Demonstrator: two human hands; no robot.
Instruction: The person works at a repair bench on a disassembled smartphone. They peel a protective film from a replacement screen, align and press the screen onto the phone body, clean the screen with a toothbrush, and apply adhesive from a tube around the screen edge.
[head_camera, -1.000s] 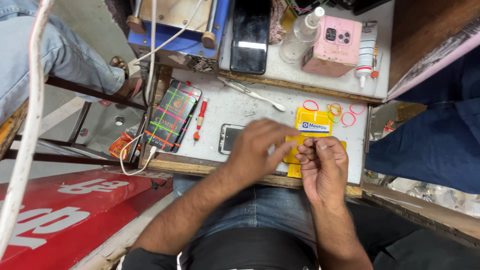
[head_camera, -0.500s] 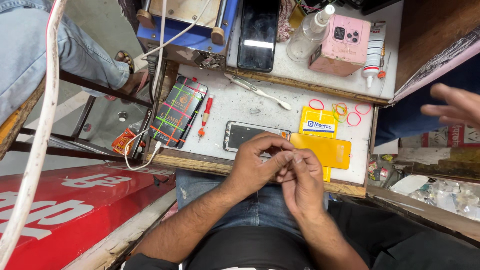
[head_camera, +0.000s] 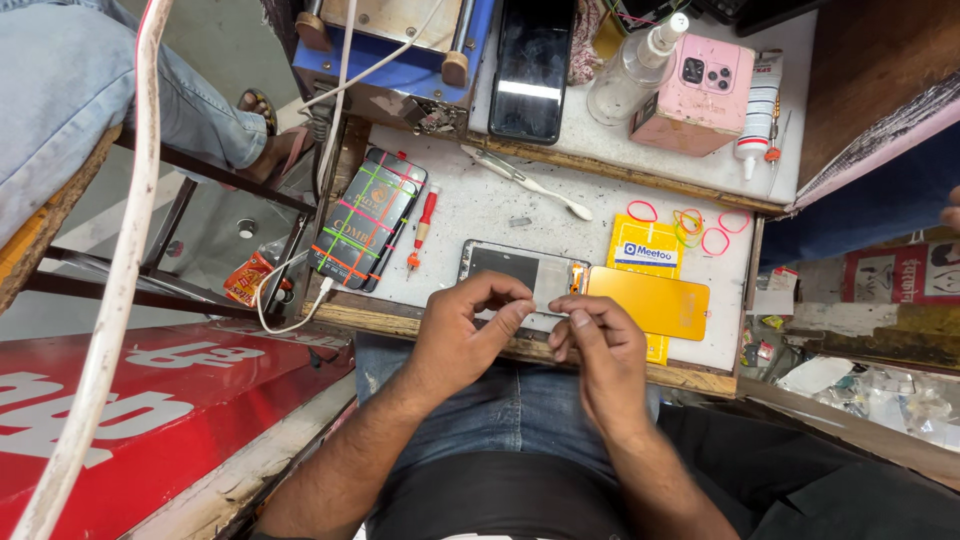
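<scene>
My left hand (head_camera: 468, 338) and my right hand (head_camera: 598, 352) meet over the front edge of the white worktop (head_camera: 470, 215), fingertips pinched towards each other. Whatever sits between the fingers is too small to make out. Just beyond them lies an opened phone body (head_camera: 515, 270), screen side down. A gold back cover (head_camera: 648, 300) lies to its right, over a yellow packet (head_camera: 645, 250).
A phone wrapped in coloured rubber bands (head_camera: 365, 228), a red screwdriver (head_camera: 422, 225), metal tweezers (head_camera: 525, 182) and loose rubber bands (head_camera: 690, 225) lie on the worktop. Behind are a black phone (head_camera: 530, 65), spray bottle (head_camera: 635, 65), pink box (head_camera: 705, 95) and glue tube (head_camera: 760, 115). Another person's fingertip (head_camera: 951, 214) shows at the right edge.
My hands have drawn back from over the yellow packet to the table's front edge, uncovering the gold cover. Another person's hand reached in at the right and has pulled away.
</scene>
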